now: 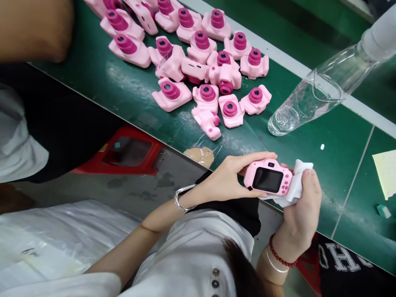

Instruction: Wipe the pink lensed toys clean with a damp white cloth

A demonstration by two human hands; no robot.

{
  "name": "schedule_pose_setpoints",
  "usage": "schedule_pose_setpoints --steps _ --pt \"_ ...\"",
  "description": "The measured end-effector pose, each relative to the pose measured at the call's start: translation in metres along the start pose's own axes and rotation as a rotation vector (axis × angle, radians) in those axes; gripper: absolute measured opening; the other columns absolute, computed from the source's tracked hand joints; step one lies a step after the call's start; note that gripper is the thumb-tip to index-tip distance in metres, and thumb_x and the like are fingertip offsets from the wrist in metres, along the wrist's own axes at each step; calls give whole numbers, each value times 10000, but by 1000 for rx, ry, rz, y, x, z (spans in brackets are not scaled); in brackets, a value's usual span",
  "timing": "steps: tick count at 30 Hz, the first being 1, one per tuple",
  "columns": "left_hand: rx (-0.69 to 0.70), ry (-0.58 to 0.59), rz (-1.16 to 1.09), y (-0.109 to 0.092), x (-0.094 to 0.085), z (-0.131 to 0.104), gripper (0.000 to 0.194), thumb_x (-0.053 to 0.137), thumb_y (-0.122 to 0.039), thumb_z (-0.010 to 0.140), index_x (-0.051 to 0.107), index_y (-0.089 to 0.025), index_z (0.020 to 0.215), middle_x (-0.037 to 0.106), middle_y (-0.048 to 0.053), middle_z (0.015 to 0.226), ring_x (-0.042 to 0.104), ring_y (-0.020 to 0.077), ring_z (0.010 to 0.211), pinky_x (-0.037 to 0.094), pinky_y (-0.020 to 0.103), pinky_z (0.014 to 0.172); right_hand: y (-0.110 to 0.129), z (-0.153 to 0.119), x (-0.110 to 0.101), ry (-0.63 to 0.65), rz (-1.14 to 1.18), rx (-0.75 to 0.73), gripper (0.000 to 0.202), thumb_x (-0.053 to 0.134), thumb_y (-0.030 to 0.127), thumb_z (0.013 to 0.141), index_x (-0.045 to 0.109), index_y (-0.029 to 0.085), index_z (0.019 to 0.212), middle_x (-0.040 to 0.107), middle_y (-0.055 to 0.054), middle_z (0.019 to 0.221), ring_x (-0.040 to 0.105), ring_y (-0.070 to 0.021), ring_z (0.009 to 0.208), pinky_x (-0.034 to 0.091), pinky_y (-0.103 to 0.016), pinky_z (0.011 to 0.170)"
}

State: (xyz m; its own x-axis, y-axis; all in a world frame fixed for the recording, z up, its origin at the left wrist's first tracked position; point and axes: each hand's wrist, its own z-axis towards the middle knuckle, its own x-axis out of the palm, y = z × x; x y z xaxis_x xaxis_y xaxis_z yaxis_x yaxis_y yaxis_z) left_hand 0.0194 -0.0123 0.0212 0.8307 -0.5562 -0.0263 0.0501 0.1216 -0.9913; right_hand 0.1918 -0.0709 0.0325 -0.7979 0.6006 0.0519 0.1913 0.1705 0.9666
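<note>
A pink toy camera (267, 180) is held upright between my hands at the table's near edge, its dark screen and buttons facing me. My left hand (232, 177) grips its left end, thumb below and fingers above. My right hand (305, 202) is closed on a white cloth (296, 185), which presses against the camera's right end and runs under its lower edge. Several more pink cameras with magenta lenses (230, 109) lie in a loose group on the green table (247, 144), beyond my left hand.
A clear bottle (321, 90) stands at the right behind my hands. Yellow paper (385, 171) and a small green-white block (383, 211) lie at the far right. Another person's arm (34, 31) reaches in at top left. A red stool (123, 152) stands below the table.
</note>
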Motion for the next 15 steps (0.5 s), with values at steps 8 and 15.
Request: schedule_pose_setpoints --steps 8,15 --pt "-95 124 235 23 15 0 990 849 -256 813 316 -281 1646 497 107 1640 618 253 1399 499 370 1181 -29 12 0 -311 -561 -403 443 524 614 982 582 214 800 544 33 728 473 -130 679 387 -306 683" --pt "150 -310 734 12 -33 -10 430 715 -282 945 643 -317 1368 656 75 1486 600 306 1378 448 558 1214 -18 78 -121 -922 -653 -678 618 437 920 759 343 331 596 392 -17 627 384 -227 603 301 -521 702"
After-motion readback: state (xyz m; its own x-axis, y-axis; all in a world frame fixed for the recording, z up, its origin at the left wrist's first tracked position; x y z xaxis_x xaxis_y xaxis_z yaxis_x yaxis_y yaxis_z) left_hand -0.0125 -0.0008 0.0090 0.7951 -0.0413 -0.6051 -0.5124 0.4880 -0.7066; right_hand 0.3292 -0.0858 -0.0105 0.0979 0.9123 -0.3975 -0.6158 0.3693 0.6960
